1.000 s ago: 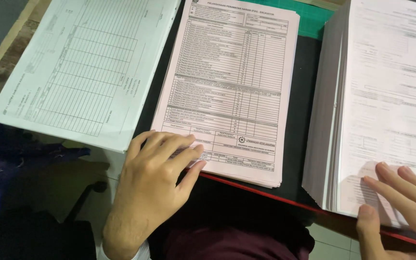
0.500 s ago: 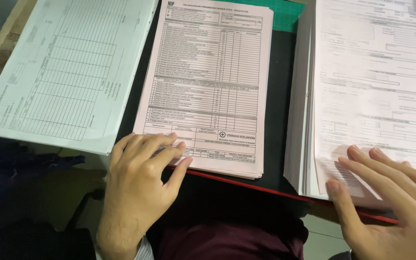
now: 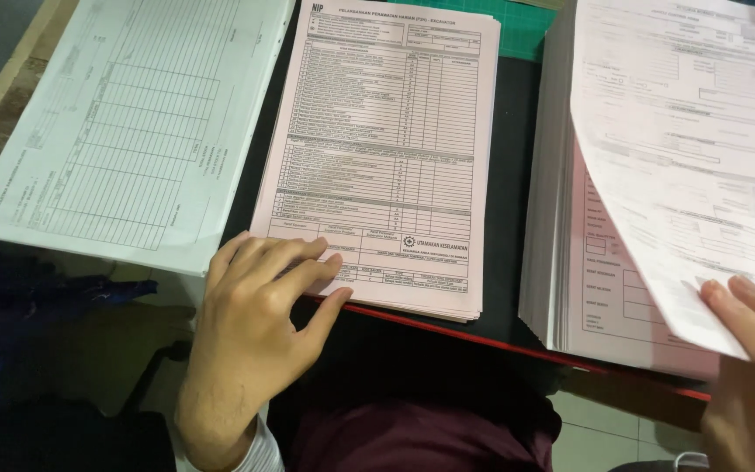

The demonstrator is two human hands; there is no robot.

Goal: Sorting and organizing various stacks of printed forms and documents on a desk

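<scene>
The left hand (image 3: 251, 328) lies palm down at the near edge of the table (image 3: 509, 201), a dark surface with a red front rim. Its fingers (image 3: 294, 262) are spread and rest flat on the near-left corner of the middle stack of pale pink printed forms (image 3: 386, 149); the hand grips nothing, it only presses on the paper. This stack sits squarely, its top form covered in rows of small print and a checklist grid.

The right hand (image 3: 749, 367) is at the lower right corner of the view, partly cut off by the frame. Its fingers (image 3: 744, 301) pinch the near corner of a single white-pink printed sheet (image 3: 683, 149), which is lifted and tilted above the tall right stack of pink forms (image 3: 609, 288). The sheet looks blurred. The stack beneath it is thick, and its layered edges show along the left side.

To the left of the middle stack lies a thin pile of pale blue-white forms with a ruled table (image 3: 124, 131), turned at an angle and hanging slightly over the table's edge. A strip of green cutting mat (image 3: 517, 26) shows at the far side, between the 2 pink stacks. Below the table edge, maroon cloth (image 3: 412, 437) covers the person's lap.
</scene>
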